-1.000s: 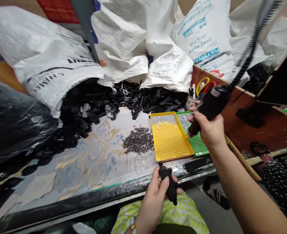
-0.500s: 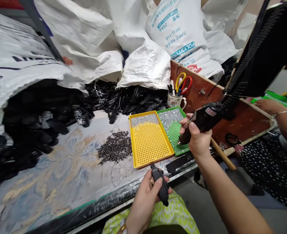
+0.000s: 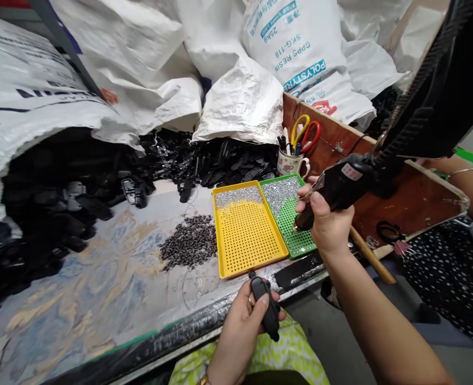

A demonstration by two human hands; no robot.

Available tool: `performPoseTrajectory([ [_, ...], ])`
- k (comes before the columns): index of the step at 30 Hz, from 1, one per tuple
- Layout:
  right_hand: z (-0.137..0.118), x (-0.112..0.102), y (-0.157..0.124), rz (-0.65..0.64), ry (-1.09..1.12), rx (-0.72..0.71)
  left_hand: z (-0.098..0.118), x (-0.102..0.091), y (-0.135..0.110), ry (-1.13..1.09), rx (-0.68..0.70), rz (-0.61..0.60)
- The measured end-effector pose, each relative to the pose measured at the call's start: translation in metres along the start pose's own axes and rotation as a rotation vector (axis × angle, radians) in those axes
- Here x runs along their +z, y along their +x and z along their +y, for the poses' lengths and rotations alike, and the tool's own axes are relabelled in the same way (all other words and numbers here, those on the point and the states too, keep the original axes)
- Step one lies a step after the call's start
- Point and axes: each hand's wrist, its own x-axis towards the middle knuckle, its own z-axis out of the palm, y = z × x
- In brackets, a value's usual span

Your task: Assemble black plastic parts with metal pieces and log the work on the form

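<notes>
My left hand (image 3: 244, 321) grips a slim black plastic part (image 3: 265, 305) in front of the table edge, thumb pressed on its face. My right hand (image 3: 330, 219) is wrapped round a black electric screwdriver (image 3: 338, 187), whose tip points down over the green tray (image 3: 290, 227). Small silvery screws (image 3: 280, 192) are heaped at that tray's far end; whether the tip touches any screw I cannot tell. Beside it lies a yellow tray (image 3: 252, 240) with more silvery pieces at its far end. Left of the trays is a pile of tiny black parts (image 3: 190, 240).
White sacks (image 3: 236, 96) line the back, with black plastic pieces (image 3: 236, 163) heaped below them. A mug (image 3: 290, 162) holds scissors (image 3: 306, 133) and pens. A wooden partition (image 3: 413, 198) stands at right, a wooden handle (image 3: 373, 256) near it. Another person's arm (image 3: 467, 182) is beyond.
The camera view has shifted slightly. Both hands keep their hold, and the black part and the screwdriver have hardly moved relative to the trays.
</notes>
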Motion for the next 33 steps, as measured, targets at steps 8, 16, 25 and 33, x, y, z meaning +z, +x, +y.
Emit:
performPoseTrajectory([
  [8, -0.002, 0.041, 0.017, -0.061, 0.13, 0.042, 0.008, -0.006, -0.013, 0.004, -0.017, -0.094],
  [16, 0.043, 0.089, 0.037, -0.19, 0.066, 0.093, 0.002, -0.022, -0.007, 0.015, 0.004, -0.101],
  [25, 0.072, 0.084, 0.045, -0.111, 0.058, 0.048, 0.001, -0.015, -0.001, -0.02, -0.03, -0.063],
  [33, 0.082, 0.084, 0.046, -0.114, 0.026, 0.068, 0.0, -0.014, -0.002, -0.036, -0.009, -0.051],
])
